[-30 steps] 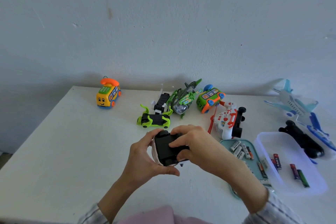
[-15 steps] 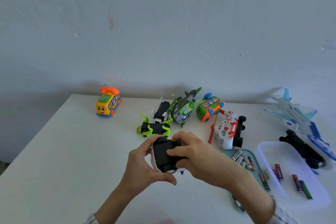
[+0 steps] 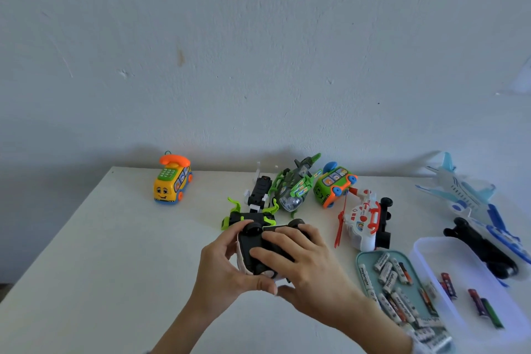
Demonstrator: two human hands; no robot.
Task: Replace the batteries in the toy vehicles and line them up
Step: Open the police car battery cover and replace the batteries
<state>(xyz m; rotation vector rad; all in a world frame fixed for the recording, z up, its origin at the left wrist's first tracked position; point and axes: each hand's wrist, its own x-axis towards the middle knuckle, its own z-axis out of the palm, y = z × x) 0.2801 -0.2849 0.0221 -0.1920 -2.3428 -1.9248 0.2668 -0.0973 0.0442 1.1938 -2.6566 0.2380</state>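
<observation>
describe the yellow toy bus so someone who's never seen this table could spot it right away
Start at the white table and go to its far left corner, near the wall. The yellow toy bus stands there alone, apart from the toy cluster in the middle. Unlike the green bus, it has a smiling face on its front and an orange phone handset on top.

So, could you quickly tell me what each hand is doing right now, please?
Left hand: holding the upturned toy car, thumb curled round its near end.
Right hand: fingers curled over the same car's black underside, gripping it.
</observation>
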